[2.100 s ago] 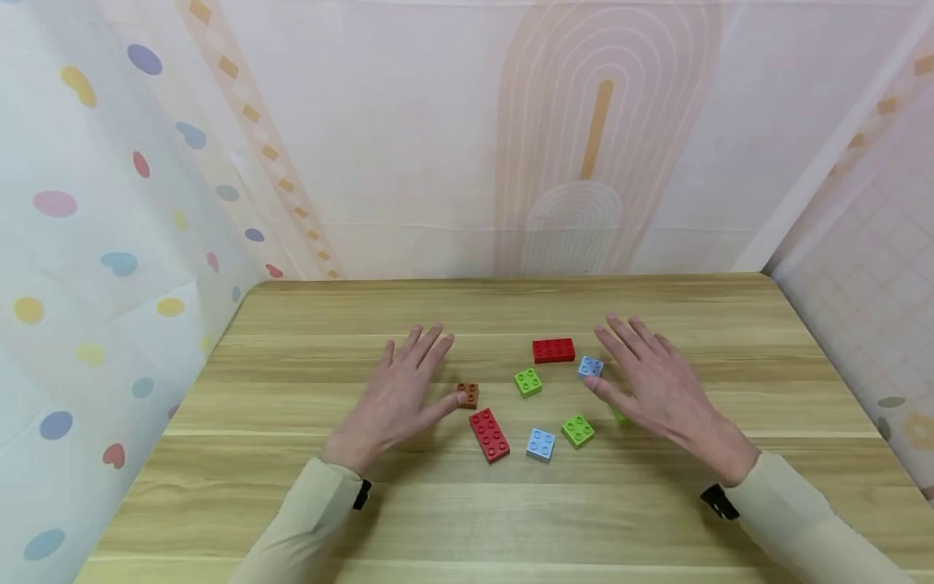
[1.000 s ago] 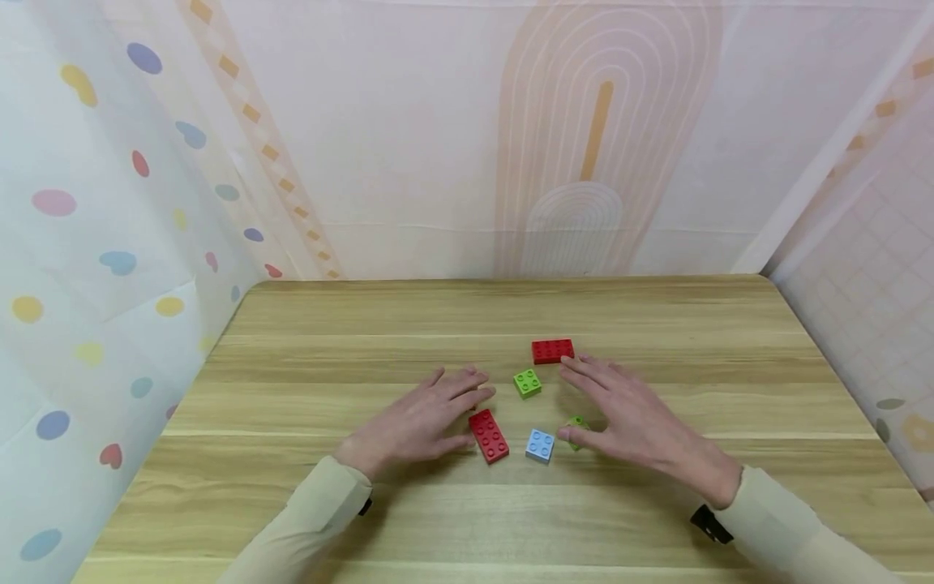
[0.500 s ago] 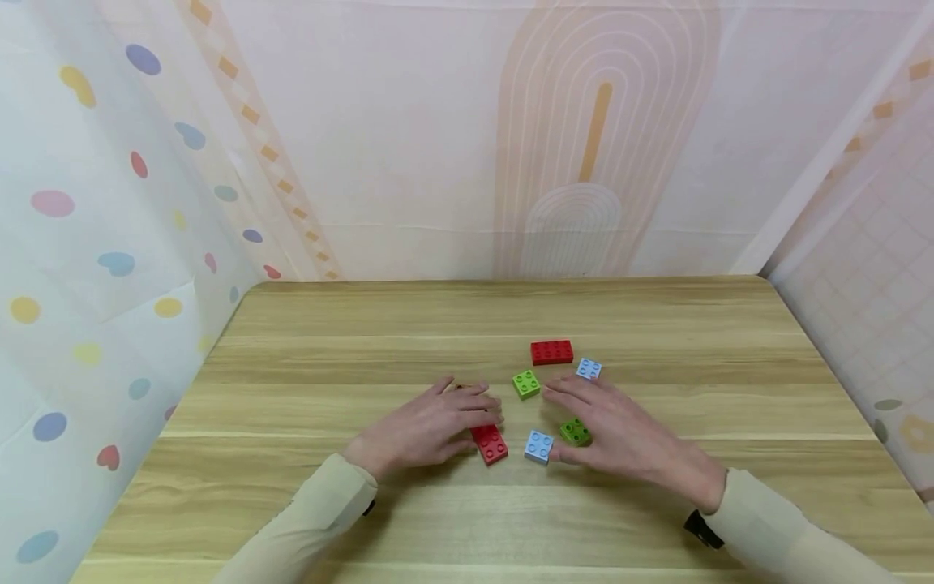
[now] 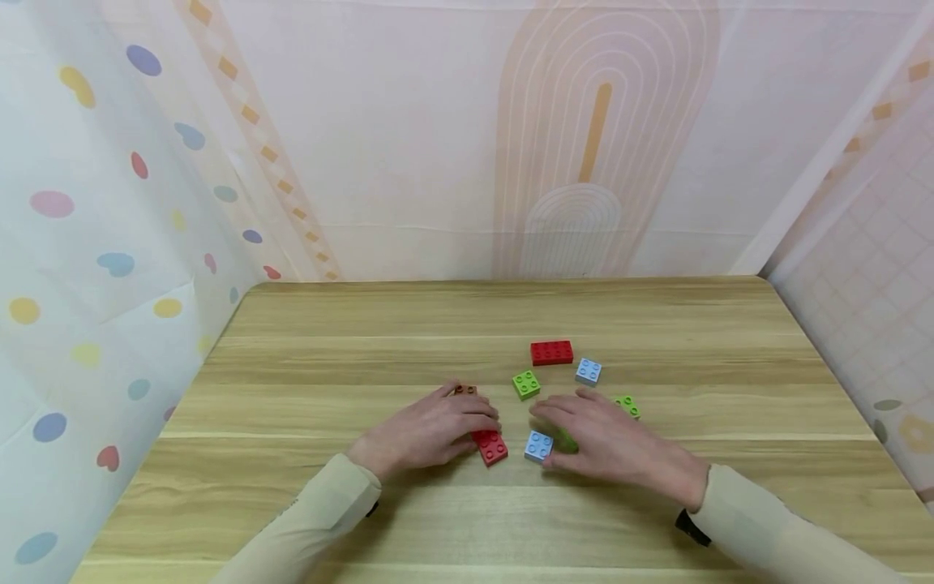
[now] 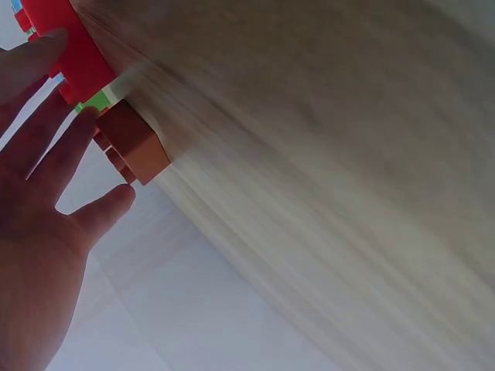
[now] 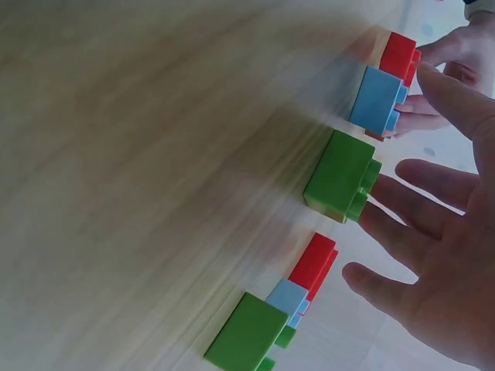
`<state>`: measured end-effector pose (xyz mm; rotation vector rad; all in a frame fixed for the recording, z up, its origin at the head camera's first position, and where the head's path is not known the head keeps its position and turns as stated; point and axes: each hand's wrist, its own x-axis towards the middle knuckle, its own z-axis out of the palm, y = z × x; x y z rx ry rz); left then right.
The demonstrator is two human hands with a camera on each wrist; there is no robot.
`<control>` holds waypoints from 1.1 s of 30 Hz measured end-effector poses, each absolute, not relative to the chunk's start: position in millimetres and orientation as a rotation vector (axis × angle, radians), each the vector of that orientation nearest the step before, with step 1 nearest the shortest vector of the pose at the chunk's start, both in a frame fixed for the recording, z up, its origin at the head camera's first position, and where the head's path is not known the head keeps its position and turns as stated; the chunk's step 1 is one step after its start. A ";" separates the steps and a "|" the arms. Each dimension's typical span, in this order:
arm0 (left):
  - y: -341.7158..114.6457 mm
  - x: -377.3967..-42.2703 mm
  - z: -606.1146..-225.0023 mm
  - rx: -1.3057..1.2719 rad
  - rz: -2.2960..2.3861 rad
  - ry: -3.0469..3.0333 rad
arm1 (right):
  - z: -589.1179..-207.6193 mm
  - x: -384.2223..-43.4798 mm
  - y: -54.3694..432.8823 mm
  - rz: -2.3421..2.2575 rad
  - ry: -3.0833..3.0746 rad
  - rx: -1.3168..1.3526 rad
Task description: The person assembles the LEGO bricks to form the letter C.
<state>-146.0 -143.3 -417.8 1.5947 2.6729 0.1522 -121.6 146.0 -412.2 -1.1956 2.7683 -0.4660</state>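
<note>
My left hand (image 4: 430, 426) lies over the far part of a red toy building brick (image 4: 492, 450), thumb at its side and fingers loosely bent across its studs. Just past those fingers is a brown brick (image 4: 467, 390), partly covered; the left wrist view shows the brown brick (image 5: 133, 143) near the fingertips. My right hand (image 4: 613, 442) hovers with spread fingers above a green brick (image 4: 566, 443), mostly hidden in the head view. In the right wrist view this green brick (image 6: 340, 174) sits by the fingertips. The right thumb is at the edge of a light blue brick (image 4: 538, 446).
Beyond the hands lie a second red brick (image 4: 551, 353), another light blue brick (image 4: 588, 371) and a green brick (image 4: 525, 384). One more green brick (image 4: 629, 407) shows behind the right hand. Patterned cloth (image 4: 409, 162) hangs along the wooden table's (image 4: 350, 316) back and sides.
Both hands have come inward and lower, the left onto the near red brick, the right leftward over the green brick. Its move uncovers the far blue and right green bricks. The bricks look unmoved.
</note>
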 end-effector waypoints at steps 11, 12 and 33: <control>-138.8 -143.4 -420.4 1.559 0.147 2.735 | -414.4 -121.2 138.4 -0.387 2.741 -1.232; -138.3 -143.0 -420.7 1.550 0.145 2.743 | -414.5 -121.4 137.9 -0.382 2.739 -1.231; -123.8 -133.6 -425.1 1.352 0.196 2.857 | -412.7 -120.2 141.5 -0.512 2.847 -1.141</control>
